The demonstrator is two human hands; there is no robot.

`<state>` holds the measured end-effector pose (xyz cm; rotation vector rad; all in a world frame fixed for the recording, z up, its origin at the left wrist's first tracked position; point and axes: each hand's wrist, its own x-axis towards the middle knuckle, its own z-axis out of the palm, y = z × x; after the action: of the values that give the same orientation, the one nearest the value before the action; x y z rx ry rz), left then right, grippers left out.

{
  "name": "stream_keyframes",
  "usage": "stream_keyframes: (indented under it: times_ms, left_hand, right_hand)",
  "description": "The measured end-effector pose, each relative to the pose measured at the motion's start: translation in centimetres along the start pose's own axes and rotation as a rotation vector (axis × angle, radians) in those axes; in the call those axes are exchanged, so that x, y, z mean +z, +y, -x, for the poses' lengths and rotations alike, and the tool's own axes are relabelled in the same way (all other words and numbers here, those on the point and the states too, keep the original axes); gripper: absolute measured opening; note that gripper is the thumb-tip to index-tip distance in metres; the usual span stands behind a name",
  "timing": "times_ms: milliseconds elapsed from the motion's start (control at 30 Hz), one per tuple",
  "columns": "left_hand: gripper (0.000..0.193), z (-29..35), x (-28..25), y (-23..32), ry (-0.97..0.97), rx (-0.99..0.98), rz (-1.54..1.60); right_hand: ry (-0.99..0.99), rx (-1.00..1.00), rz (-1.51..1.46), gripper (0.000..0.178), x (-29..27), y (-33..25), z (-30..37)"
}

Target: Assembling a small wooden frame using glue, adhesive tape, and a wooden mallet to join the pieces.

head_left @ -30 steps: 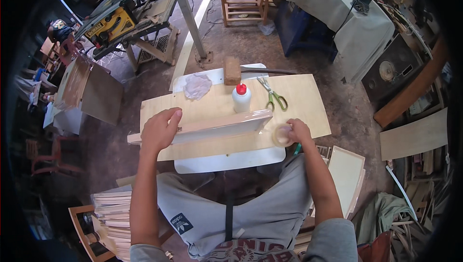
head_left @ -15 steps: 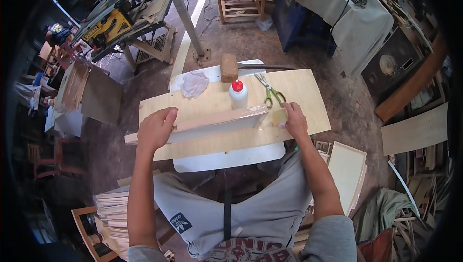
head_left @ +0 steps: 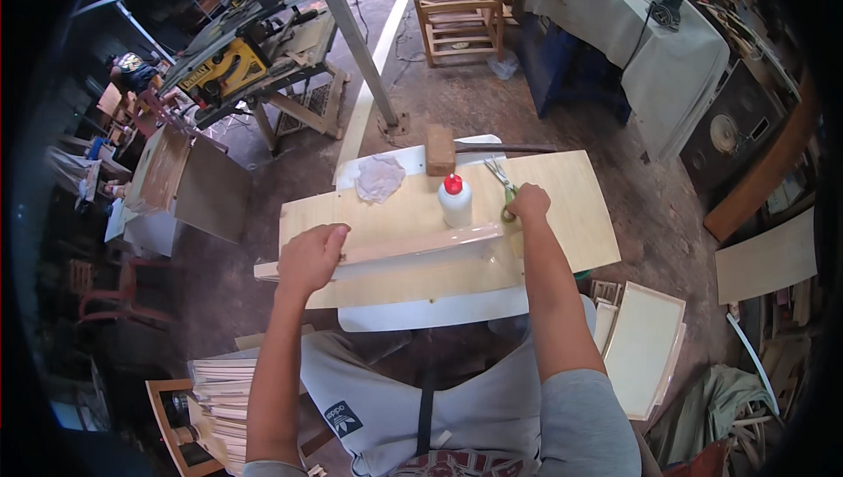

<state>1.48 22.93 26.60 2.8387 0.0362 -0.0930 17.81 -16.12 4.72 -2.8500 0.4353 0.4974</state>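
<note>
A long, narrow wooden panel (head_left: 413,245), its right part covered in shiny clear film, stands on edge on a plywood board (head_left: 566,187). My left hand (head_left: 309,259) is closed over its left part, the fingers hidden behind it. Beyond the panel's right end, my right hand (head_left: 530,203) is closed at the green handles of the scissors (head_left: 502,180), whose blades point away. My fingers cover most of the handles. A white bottle with a red cap (head_left: 455,201) stands upright just behind the panel.
A brown block (head_left: 440,150) and a crumpled whitish cloth or plastic (head_left: 379,178) lie at the board's far side. Wood strips (head_left: 224,402) are stacked to my lower left, flat panels (head_left: 645,350) to my right. A yellow table saw (head_left: 230,68) stands at the far left.
My right hand has moved away from a yellowish piece beside the panel's end, up to the scissors' handles. My left hand stays on the panel. The whole view has shifted slightly.
</note>
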Motion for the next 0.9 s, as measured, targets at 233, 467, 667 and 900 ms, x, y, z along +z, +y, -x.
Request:
stream_keyframes:
  times_ms: [233,467,667,900]
  left_hand:
    - [0.045,0.9,0.1,-1.5,0.039,0.023,0.034]
    - [0.05,0.3,-0.6,-2.1,0.02,-0.014,0.022]
    - [0.053,0.1,-1.1,-2.5,-0.055,-0.044,0.007]
    - [0.052,1.1,-1.1,-2.3,-0.035,-0.046,0.014]
  right_hand:
    - [-0.264,-0.134,-1.071,0.024,-5.6,5.5,2.8]
    - [-0.519,-0.007,-1.182,0.041,4.5,8.8,26.4]
    - [-0.466,0.163,-0.889,0.055,7.5,7.8,28.4]
    - [-0.351,0.125,-0.819,0.063,10.3,7.2,25.0]
